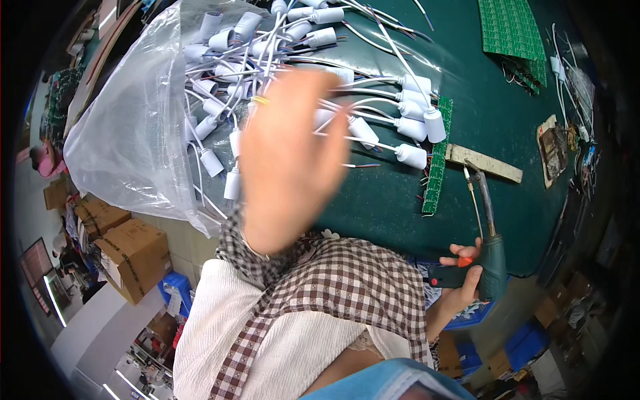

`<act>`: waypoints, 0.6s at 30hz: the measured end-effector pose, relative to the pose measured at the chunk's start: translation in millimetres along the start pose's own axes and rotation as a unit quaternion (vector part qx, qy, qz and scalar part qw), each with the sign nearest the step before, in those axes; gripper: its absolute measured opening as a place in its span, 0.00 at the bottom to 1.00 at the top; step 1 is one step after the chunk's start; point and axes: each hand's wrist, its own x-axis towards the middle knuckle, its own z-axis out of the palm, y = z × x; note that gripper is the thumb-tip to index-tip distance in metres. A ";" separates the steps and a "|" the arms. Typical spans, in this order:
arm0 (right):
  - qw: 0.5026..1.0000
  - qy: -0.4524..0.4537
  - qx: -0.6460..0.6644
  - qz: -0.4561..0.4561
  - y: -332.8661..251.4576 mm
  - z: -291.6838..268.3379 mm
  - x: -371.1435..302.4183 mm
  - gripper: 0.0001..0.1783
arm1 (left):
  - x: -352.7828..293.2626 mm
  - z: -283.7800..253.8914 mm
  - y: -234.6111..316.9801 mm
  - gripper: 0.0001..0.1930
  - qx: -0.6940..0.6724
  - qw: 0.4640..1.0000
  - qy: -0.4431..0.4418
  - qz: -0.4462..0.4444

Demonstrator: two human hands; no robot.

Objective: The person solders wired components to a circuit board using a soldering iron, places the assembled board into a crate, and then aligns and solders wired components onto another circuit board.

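My left hand [287,157], smeared by motion, is over a pile of white lamp sockets with wire leads [248,25]; whether its fingers hold anything cannot be made out. My right hand [465,290] is closed round the handle of a green soldering gun [492,267] at the lower right. The gun's thin metal tube and rod point up toward a pale flat bar [490,165]. Left of that bar lies a narrow green circuit board strip [435,183]. Several sockets, such as the lowest one [411,157], sit in a row along the strip, their white cables running left.
A clear plastic bag [127,127] spreads under the pile at the left. Stacked green circuit boards [510,30] lie at the far right of the green table [380,213]. A stained block [552,152] and loose wires sit near the right edge. Cardboard boxes [137,257] stand at the left.
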 end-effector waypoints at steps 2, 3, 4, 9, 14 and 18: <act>1.000 0.001 0.001 -0.006 0.2 -1.1 -1.3 0.30 | 11.6 -6.8 -27.1 0.12 0.157 0.985 -0.019 -0.072; 1.000 0.000 -0.001 -0.007 -0.1 0.0 -2.1 0.30 | 13.3 -3.0 -47.5 0.13 0.196 0.976 -0.016 -0.092; 1.000 -0.004 0.002 -0.012 -1.2 1.1 -3.4 0.30 | 15.7 2.1 -63.8 0.13 0.197 0.976 -0.010 -0.092; 1.000 -0.011 0.008 -0.020 1.5 -1.2 -5.7 0.31 | 21.2 18.7 -85.2 0.13 -0.002 0.974 -0.004 -0.224; 1.000 -0.008 0.013 -0.018 -3.9 -0.8 6.0 0.33 | 43.8 -1.0 -32.7 0.10 -0.269 0.937 0.119 -0.186; 0.998 0.007 0.026 -0.055 -1.1 -9.7 12.0 0.33 | 32.0 -6.7 8.6 0.09 -0.321 0.930 0.107 -0.146</act>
